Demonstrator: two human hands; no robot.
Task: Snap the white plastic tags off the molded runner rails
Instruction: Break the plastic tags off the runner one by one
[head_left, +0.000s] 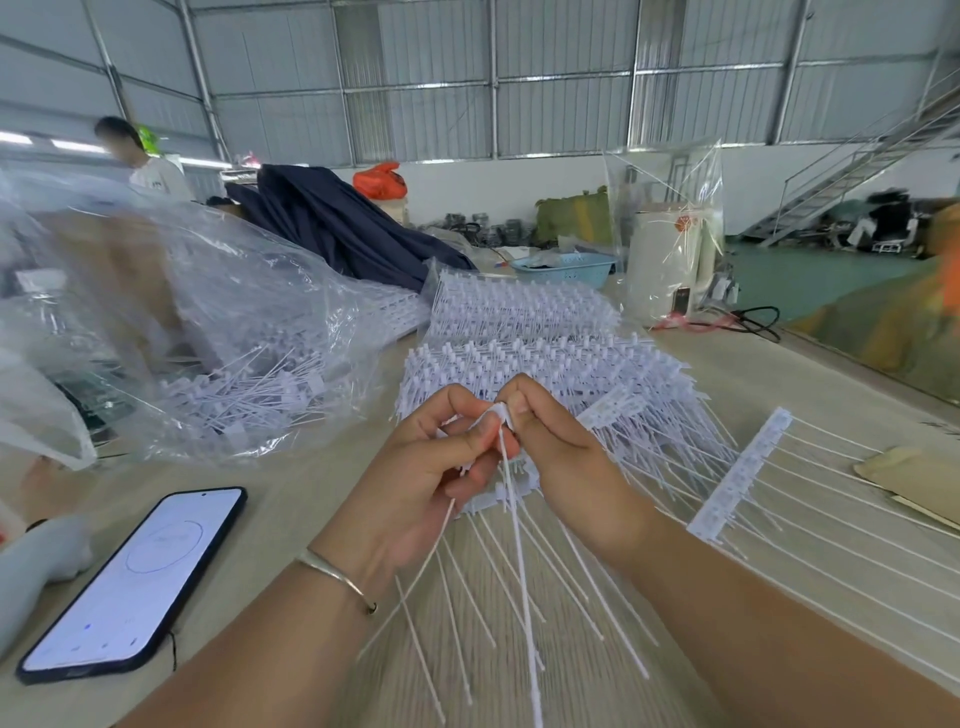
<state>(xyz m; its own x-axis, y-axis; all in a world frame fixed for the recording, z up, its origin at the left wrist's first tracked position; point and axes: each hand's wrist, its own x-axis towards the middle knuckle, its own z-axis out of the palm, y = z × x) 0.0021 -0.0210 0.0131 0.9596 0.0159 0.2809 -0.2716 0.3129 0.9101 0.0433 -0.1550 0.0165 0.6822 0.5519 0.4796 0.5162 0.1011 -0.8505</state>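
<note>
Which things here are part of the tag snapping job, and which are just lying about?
Job: left hand, right hand, tag pinched between them, rail under the hands, rail stack, bag of loose tags.

Lying about: phone, blue basket, kettle, dark cloth.

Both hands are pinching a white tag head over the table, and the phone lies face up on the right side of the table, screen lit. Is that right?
Not quite. The head view shows the phone face up and lit on the left side of the table, beside the left hand's forearm. The rest holds: the left hand and right hand both pinch the white tag head.
</note>
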